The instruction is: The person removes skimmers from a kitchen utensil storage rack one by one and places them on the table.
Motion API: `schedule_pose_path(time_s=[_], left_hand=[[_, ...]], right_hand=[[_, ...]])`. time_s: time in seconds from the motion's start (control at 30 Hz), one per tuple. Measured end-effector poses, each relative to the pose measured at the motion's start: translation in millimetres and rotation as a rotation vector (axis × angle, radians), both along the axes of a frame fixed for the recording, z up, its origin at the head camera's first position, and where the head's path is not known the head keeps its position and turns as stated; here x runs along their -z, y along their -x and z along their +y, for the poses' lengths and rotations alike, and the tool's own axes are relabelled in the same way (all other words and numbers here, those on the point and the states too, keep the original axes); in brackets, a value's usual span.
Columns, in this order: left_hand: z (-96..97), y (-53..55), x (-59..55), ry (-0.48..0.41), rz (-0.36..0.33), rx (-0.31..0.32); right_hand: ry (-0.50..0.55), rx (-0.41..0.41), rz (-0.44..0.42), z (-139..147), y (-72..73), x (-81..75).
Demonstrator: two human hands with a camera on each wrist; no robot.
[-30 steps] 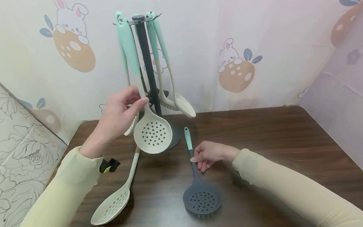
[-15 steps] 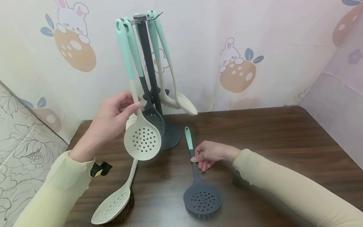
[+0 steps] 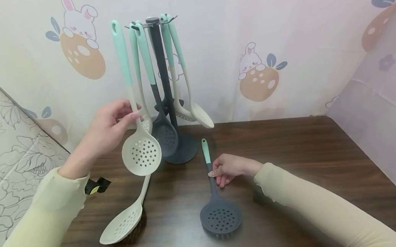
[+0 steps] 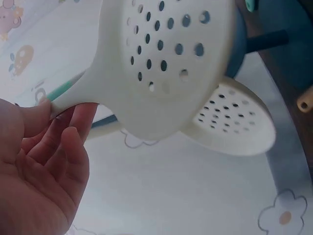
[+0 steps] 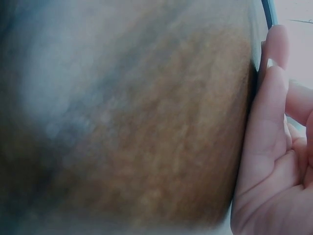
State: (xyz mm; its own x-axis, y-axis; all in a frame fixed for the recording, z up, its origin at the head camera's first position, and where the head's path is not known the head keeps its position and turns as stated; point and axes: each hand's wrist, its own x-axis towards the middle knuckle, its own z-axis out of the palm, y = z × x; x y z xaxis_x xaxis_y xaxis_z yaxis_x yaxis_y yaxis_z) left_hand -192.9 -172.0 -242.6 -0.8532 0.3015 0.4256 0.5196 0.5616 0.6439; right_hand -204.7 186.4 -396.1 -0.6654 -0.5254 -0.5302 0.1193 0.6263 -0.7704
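Observation:
My left hand [image 3: 106,124] pinches the neck of a cream skimmer [image 3: 141,152] with a mint handle. The skimmer hangs upright just left of the black utensil rack [image 3: 161,65], its handle loop apart from the hooks. Thumb and fingers meet on its neck in the left wrist view, where the perforated head [image 4: 142,112] fills the upper part. On the table, a dark grey skimmer [image 3: 221,215] with a mint handle end lies flat; my right hand [image 3: 228,168] pinches its shaft. The right wrist view has only the hand [image 5: 271,147] along a blurred brown surface.
Several mint-handled utensils hang on the rack, among them a dark grey skimmer [image 3: 166,139] and a cream skimmer [image 3: 201,115] at right. A cream slotted spoon [image 3: 122,224] lies front left. The wooden table [image 3: 289,144] meets a patterned curtain [image 3: 207,61] behind.
My left hand has drawn the cream skimmer left, away from the rack, uncovering the dark grey skimmer hanging behind it. The right hand and its skimmer have stayed put.

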Motion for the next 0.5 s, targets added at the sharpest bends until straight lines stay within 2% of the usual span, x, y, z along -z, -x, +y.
schedule_pose_path(time_s=[0.23,0.37,0.5], left_hand=[[-12.6,0.8,14.1,0.053,-0.039,0.013],[-20.3,-0.9,22.6,0.072,-0.052,-0.006],[-29.9,0.0,29.5,0.094,-0.097,-0.012]], right_hand=[[-0.006,0.008,0.004,0.2,-0.6,-1.4],[0.001,0.006,0.002,-0.4,-0.9,-0.6],[-0.002,0.009,0.005,-0.1,0.1,1.4]])
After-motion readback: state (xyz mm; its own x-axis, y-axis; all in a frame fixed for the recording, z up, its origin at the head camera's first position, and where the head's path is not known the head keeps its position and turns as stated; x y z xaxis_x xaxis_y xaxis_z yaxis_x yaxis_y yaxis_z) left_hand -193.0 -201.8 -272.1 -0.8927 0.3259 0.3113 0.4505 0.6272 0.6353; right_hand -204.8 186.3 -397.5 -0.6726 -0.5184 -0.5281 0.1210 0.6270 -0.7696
